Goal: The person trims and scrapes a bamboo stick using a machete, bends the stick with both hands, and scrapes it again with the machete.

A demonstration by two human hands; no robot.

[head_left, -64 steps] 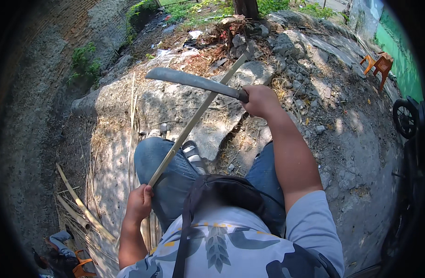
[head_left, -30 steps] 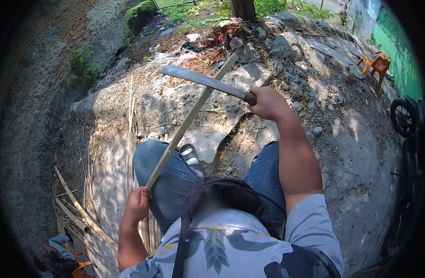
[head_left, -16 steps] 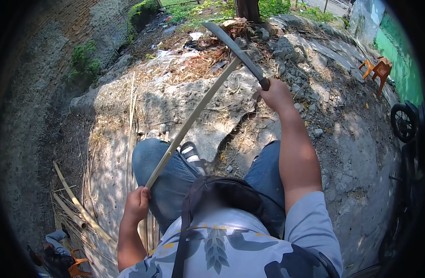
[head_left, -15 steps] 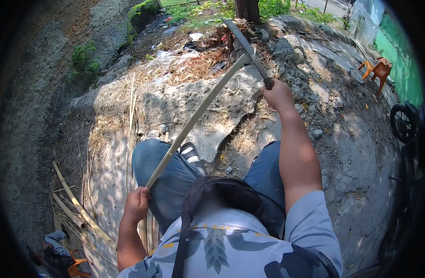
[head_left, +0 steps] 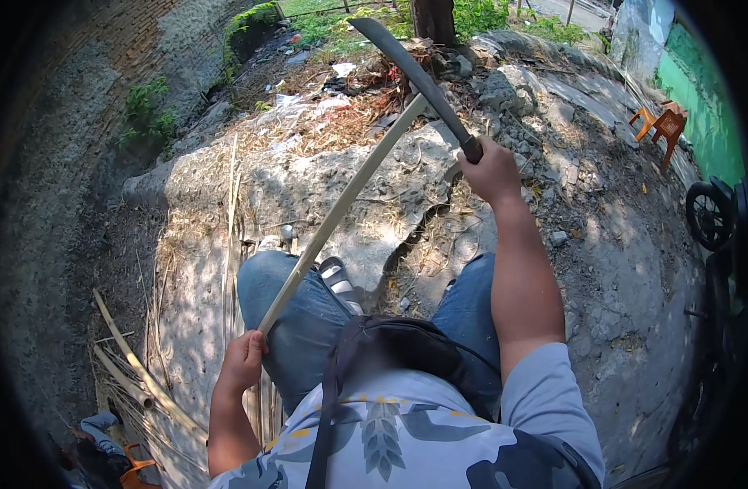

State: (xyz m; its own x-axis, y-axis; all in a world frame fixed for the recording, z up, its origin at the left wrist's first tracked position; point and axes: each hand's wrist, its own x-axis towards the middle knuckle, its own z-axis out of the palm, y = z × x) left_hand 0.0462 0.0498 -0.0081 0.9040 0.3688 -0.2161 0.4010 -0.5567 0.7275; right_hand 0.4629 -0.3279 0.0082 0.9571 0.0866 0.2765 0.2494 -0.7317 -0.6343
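My left hand is closed on the lower end of a long, flat bamboo strip, which slants up and away to the right across my left knee. In my right hand is the dark handle of a machete. Its broad, curved blade points up and to the left. The far end of the strip meets the blade's lower edge, or lies just behind it; I cannot tell whether they touch.
Split bamboo pieces and thin strips lie on the ground at my left. Broken concrete and litter surround a tree trunk ahead. Orange plastic chairs and a wheel are at right. Another person is at lower left.
My right hand has tilted the machete, so its tip has swung left and slightly up, and more of the blade's flat shows. The bamboo strip and my left hand have barely moved.
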